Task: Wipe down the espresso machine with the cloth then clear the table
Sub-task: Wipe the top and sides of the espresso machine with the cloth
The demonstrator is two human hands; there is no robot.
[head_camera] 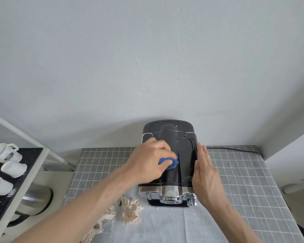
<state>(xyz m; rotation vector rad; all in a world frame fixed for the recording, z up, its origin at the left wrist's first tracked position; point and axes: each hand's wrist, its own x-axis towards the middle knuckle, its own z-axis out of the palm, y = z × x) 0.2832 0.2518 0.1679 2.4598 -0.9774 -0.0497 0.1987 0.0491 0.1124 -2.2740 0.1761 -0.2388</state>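
A black and chrome espresso machine [172,135] stands against the wall at the back of the grid-patterned table [249,186]. My left hand [147,162] presses a bunched blue cloth [168,163] onto the machine's glossy black top, left of centre. My right hand [204,176] lies flat with fingers straight against the machine's right side, holding nothing. Crumpled beige paper napkins [131,212] lie on the table in front of the machine's left corner, with more crumpled napkin [98,225] trailing under my left forearm.
A shelf on the left holds a black mat [9,195] with white cups [6,153] lying on their sides. A steel kettle-like vessel [37,199] sits below it. A black power cord [235,149] runs along the table's back right. A white sheet [165,225] covers the table's near part.
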